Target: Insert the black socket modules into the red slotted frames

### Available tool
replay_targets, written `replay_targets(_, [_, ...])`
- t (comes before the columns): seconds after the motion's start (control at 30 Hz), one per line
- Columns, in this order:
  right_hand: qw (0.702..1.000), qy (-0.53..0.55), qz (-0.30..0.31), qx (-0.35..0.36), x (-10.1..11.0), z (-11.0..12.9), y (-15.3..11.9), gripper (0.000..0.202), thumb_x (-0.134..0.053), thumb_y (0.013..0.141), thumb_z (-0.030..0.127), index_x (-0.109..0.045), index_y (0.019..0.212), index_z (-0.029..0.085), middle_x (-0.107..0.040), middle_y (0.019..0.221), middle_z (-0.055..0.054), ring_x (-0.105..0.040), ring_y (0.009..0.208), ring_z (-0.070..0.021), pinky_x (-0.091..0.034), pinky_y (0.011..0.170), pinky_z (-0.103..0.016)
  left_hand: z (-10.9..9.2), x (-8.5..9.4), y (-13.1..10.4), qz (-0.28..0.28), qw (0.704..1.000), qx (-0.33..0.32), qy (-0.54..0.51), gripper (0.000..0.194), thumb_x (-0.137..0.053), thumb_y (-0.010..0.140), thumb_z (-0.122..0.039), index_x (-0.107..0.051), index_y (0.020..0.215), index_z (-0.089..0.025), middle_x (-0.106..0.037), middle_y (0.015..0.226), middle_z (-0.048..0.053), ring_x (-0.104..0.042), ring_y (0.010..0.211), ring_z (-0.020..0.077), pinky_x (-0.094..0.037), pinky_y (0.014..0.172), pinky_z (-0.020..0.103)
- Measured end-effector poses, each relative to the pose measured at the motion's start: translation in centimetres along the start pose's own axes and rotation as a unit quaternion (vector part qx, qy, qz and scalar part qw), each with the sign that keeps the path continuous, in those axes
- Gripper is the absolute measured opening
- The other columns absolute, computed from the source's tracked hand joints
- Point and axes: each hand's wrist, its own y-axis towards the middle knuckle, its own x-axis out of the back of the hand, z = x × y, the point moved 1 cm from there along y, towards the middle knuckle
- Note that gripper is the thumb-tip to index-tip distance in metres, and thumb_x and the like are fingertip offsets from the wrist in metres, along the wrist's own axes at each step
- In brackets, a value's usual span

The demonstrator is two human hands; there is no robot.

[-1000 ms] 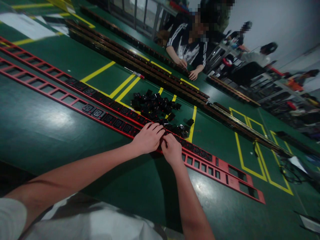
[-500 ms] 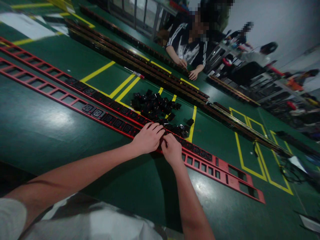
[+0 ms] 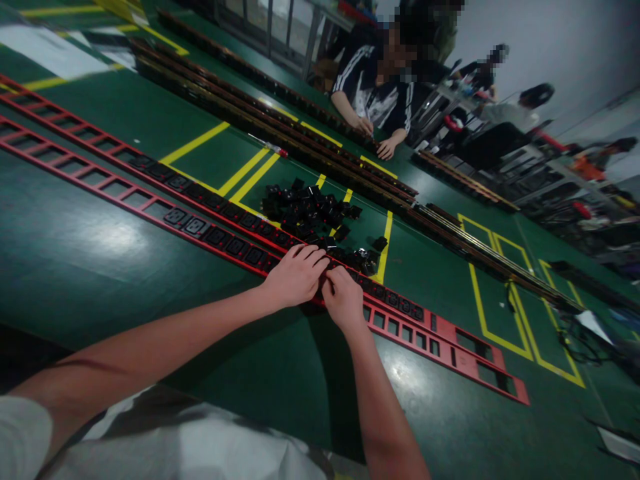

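Two long red slotted frames lie side by side, slanting across the table. My left hand (image 3: 298, 277) rests over the front red frame (image 3: 467, 363), its fingers bent and close together. Right beside it, my right hand (image 3: 344, 297) is closed in a pinch at the same frame. Whatever lies under the fingertips is hidden. Several black sockets (image 3: 195, 225) sit in the front frame's openings left of my hands; openings to the right show bare. The rear red frame (image 3: 447, 328) also carries a row of black sockets. Just beyond my hands lies a heap of loose black pieces (image 3: 311, 208).
A screwdriver (image 3: 273, 147) with a red handle lies behind the frames. Long dark metal rails (image 3: 240, 110) run across the green table (image 3: 200, 320), which has yellow tape lines. Across the table a co-worker (image 3: 373, 93) handles another rail. Cables (image 3: 575, 343) lie at the right.
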Motion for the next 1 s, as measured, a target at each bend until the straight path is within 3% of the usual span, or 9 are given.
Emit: replay_targets(1.0, [1.000, 0.001, -0.002, 0.000, 0.02, 0.03, 0.01, 0.023, -0.042, 0.093, 0.016, -0.064, 0.094, 0.020, -0.062, 0.089, -0.004, -0.059, 0.079, -0.0161, -0.044, 0.067, -0.024, 0.00, -0.03, -0.03, -0.004, 1.000, -0.003, -0.003, 0.036, -0.048, 0.091, -0.021, -0.061, 0.125, -0.014, -0.060, 0.133, 0.012, -0.048, 0.127, 0.0274, -0.037, 0.106, 0.044])
